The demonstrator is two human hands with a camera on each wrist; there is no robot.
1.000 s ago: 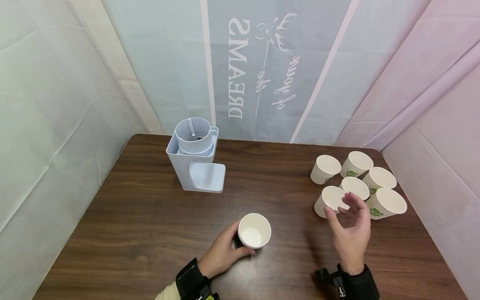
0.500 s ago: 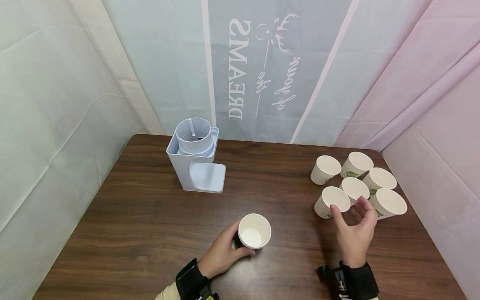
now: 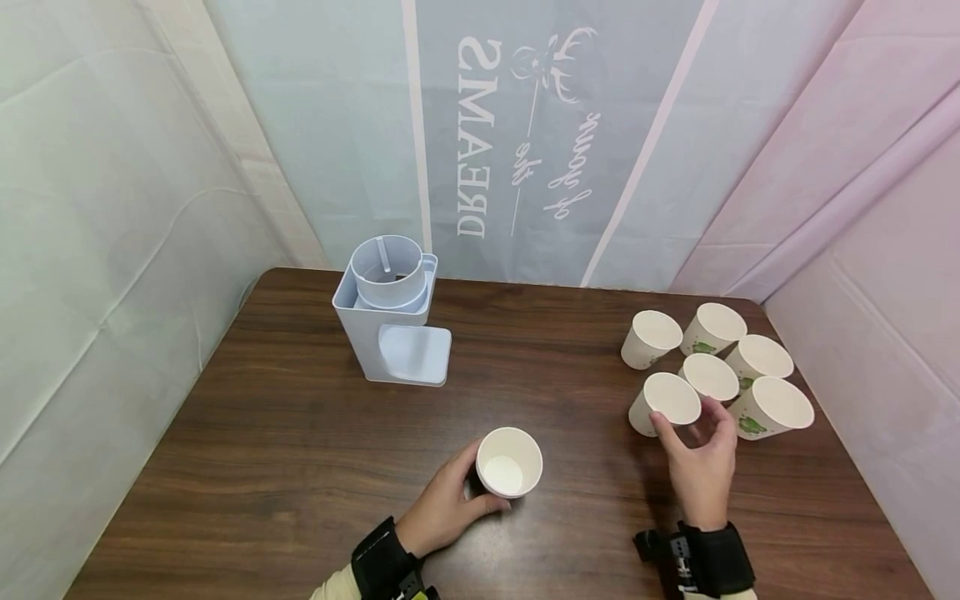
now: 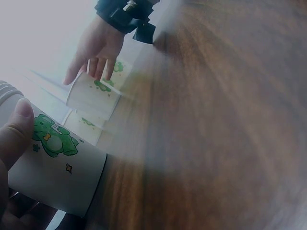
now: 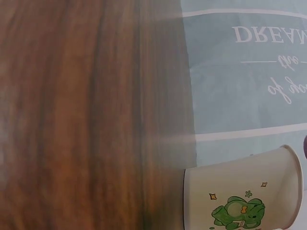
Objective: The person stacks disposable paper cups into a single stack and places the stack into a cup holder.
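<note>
My left hand (image 3: 447, 502) grips a white paper cup (image 3: 509, 462) upright at the table's front middle. In the left wrist view the thumb (image 4: 19, 127) presses this cup's side beside a green cartoon print. My right hand (image 3: 702, 471) reaches to a second paper cup (image 3: 651, 408), the front-left one of a group on the right. Its thumb is by that cup's near rim and its other fingers extend along the cup's right side; whether they touch it I cannot tell. A paper cup (image 5: 240, 191) with a green print also shows low in the right wrist view.
Several more paper cups (image 3: 651, 333) stand upright close around the right hand, near the table's right edge. A pale blue plastic holder (image 3: 390, 333) with a round container in its top stands at the back left of the wooden table (image 3: 262, 433). Printed cloth (image 3: 525, 150) hangs behind.
The right hand first shifts right and slightly down, then back left, its fingers lowering beside the front-left cup. My left hand and its cup stay put.
</note>
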